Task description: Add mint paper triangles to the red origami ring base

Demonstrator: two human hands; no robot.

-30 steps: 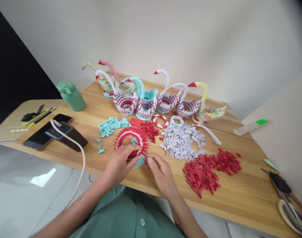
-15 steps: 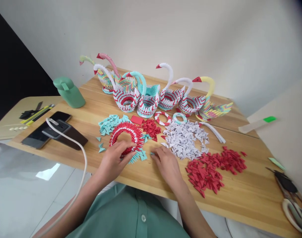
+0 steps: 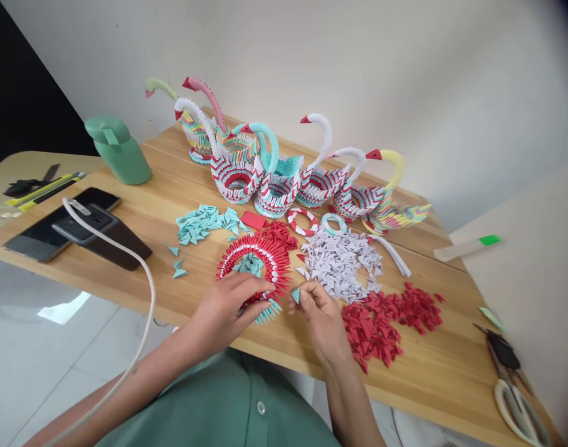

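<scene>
My left hand (image 3: 237,304) grips the near side of a round ring of folded paper (image 3: 277,264), red with a white row and some turquoise pieces at its near edge. Between the thumb and fingers of my right hand (image 3: 317,310) is one turquoise paper triangle (image 3: 296,295), held just right of the ring. Through the ring's middle a few loose turquoise triangles (image 3: 249,265) show. Behind it lie a turquoise pile (image 3: 197,224) and a small red pile (image 3: 280,236). White triangles (image 3: 344,264) and a larger red pile (image 3: 374,329) spread out on the right.
Several folded-paper swans (image 3: 237,177) stand along the back of the wooden table (image 3: 432,372). A green bottle (image 3: 120,152), a phone (image 3: 36,239) and a dark device (image 3: 107,236) with a white cable are at left. Scissors (image 3: 516,397) lie at the right edge.
My right hand has lifted a turquoise triangle off the table. The ring, in my left hand, has moved right and tilted, uncovering loose turquoise triangles. The camera view has shifted slightly.
</scene>
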